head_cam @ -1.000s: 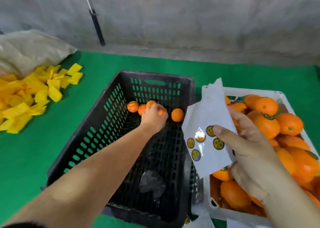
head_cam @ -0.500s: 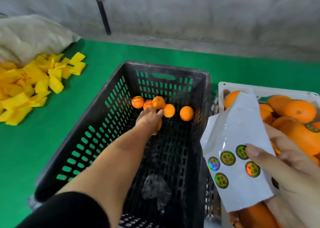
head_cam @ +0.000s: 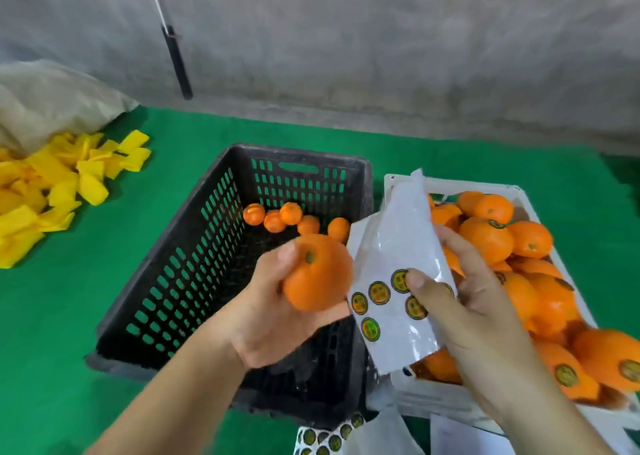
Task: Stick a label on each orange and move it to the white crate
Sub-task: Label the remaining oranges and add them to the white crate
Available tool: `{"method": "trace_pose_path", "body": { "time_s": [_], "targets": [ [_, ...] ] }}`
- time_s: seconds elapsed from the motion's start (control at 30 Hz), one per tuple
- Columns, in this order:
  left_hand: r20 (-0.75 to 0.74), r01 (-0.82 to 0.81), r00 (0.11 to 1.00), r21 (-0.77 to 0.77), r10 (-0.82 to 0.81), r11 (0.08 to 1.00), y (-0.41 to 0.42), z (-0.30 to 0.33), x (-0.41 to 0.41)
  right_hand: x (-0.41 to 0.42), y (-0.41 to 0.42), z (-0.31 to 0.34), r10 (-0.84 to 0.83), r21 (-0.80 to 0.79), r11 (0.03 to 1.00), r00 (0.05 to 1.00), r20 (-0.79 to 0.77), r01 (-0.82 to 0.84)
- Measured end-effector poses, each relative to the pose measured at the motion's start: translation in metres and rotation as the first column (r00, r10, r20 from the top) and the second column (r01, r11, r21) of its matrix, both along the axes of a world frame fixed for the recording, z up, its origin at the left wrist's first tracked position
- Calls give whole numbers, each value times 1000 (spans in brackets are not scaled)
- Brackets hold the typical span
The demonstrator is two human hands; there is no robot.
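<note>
My left hand (head_cam: 266,319) grips an unlabelled orange (head_cam: 317,273) above the black crate (head_cam: 180,274), stem end up, right beside the label sheet. My right hand (head_cam: 460,302) holds that white label sheet (head_cam: 394,264), thumb pressed near several round gold-and-green labels (head_cam: 379,292). Several small oranges (head_cam: 291,213) lie at the far end of the black crate. The white crate (head_cam: 446,399) on the right is heaped with oranges (head_cam: 485,240); some of them show labels.
A pile of yellow foam nets (head_cam: 52,184) and a beige sack (head_cam: 52,98) lie at the left on the green mat. More label sheets (head_cam: 329,437) rest near the bottom edge. A concrete wall with a dark rod (head_cam: 176,63) stands behind.
My left hand reached into the black crate's far end, then came back up and toward me holding an orange. The label sheet in my right hand now sits next to that orange.
</note>
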State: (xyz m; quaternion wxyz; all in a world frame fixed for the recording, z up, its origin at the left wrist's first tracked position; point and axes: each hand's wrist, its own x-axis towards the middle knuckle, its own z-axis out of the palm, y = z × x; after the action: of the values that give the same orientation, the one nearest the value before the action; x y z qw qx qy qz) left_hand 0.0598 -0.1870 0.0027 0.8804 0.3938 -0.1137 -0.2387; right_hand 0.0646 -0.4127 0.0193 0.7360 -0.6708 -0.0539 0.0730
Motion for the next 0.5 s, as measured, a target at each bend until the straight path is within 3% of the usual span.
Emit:
{"method": "trace_pose_path", "body": {
  "time_s": [0.1, 0.23, 0.4, 0.5],
  "targets": [
    [39, -11, 999, -142, 16, 990, -30, 2, -42, -22, -3, 5, -59, -184, 979, 985, 162, 89],
    [-78, -230, 972, -96, 224, 968, -57, 6, -76, -56, -13, -1, -31, -480, 835, 895, 446, 268],
    [-190, -284, 949, -160, 253, 945, -67, 16, -95, -81, -22, 5, 109, -735, 644, 924, 365, 214],
    [-218, -275, 947, -171, 236, 946, -71, 19, -101, -92, -19, 10, 68, -697, 677, 922, 380, 237]
  ]
}}
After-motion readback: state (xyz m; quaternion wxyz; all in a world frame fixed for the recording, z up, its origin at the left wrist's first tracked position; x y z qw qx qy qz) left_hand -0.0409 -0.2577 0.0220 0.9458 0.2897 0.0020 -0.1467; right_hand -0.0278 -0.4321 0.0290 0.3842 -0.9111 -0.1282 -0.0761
